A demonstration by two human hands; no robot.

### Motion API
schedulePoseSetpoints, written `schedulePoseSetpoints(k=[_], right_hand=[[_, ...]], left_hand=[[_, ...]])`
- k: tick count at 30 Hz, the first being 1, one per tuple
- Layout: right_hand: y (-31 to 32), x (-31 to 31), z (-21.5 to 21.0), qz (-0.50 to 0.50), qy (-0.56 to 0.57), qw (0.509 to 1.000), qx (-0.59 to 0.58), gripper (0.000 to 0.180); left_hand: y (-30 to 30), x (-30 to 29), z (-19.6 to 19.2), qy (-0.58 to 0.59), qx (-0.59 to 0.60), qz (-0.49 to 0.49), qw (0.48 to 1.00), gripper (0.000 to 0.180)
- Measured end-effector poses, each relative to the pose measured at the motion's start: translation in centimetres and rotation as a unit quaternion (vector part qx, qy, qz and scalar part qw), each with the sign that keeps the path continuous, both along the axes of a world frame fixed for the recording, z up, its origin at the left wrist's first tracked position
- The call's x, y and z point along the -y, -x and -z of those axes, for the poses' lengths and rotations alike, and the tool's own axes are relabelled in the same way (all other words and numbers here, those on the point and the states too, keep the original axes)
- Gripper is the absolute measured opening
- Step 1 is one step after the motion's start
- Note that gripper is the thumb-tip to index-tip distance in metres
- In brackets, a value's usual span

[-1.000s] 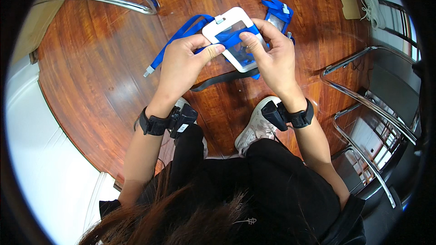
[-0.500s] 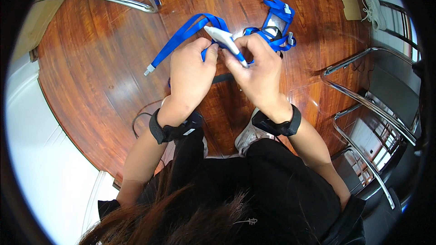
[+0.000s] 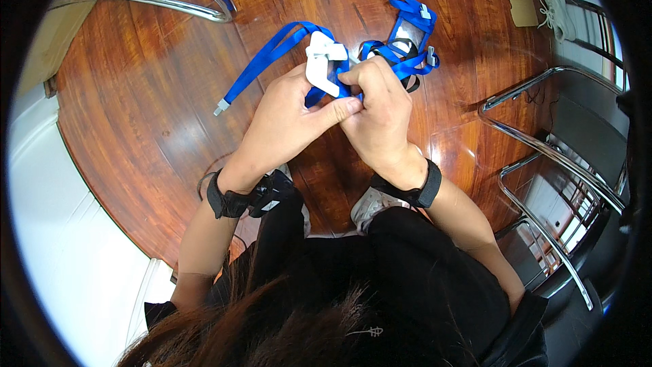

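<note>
Between my two hands is a badge holder with a white frame and a blue part, its white side tilted up. My left hand is closed on its lower left edge, with the thumb reaching across to the right fingertips. My right hand pinches the blue part on the right; the fingertips partly hide what they grip. A blue lanyard loops away behind the holder to the left and ends in a pale clip. Just beyond my right hand lies a second blue badge holder with a clear window and tangled blue straps.
A black cord loop lies by the second holder on the wooden floor. Chrome-legged chairs stand at the right, and a chrome chair leg at the upper left. A white shoe is at the upper right.
The white-framed holder has turned from nearly edge-on to show its flat side. My left thumb has moved right to meet the right fingers, and the right hand has curled in.
</note>
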State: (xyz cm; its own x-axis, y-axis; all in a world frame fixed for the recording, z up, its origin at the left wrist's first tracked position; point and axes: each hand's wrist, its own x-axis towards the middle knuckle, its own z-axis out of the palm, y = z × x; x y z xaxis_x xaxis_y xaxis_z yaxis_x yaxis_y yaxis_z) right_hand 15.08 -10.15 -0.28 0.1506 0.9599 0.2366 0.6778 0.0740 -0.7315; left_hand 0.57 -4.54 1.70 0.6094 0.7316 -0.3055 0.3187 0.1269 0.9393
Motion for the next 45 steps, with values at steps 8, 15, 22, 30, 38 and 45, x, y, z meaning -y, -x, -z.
schedulePoseSetpoints(k=[8,15,22,30,38,45], right_hand=[[-1.5,-0.9,-0.7,-0.103,0.049,0.993,-0.036,0.038],[-4.8,-3.2,-1.8,-0.020,0.114,0.984,-0.134,0.032],[-4.6,-3.0,-2.2,-0.023,0.282,0.918,-0.278,0.026],[-3.9,-2.7,-2.0,0.029,0.197,0.960,-0.199,0.022],[-2.0,-1.8,-1.1,-0.015,0.031,0.999,-0.007,0.017],[-0.9,-1.0,-0.1,-0.010,-0.011,0.998,0.057,0.024]], left_hand=[[1.1,0.1,2.0,0.195,0.055,-0.105,0.974,0.029],[2.0,-1.6,1.6,0.306,0.094,-0.067,0.945,0.030],[1.2,-1.7,1.1,0.304,0.022,-0.036,0.952,0.026],[1.3,-2.1,0.7,0.302,-0.028,-0.031,0.953,0.026],[0.7,-1.5,-0.2,0.304,-0.015,-0.058,0.951,0.025],[0.2,-0.9,-0.3,0.351,0.053,-0.074,0.932,0.023]])
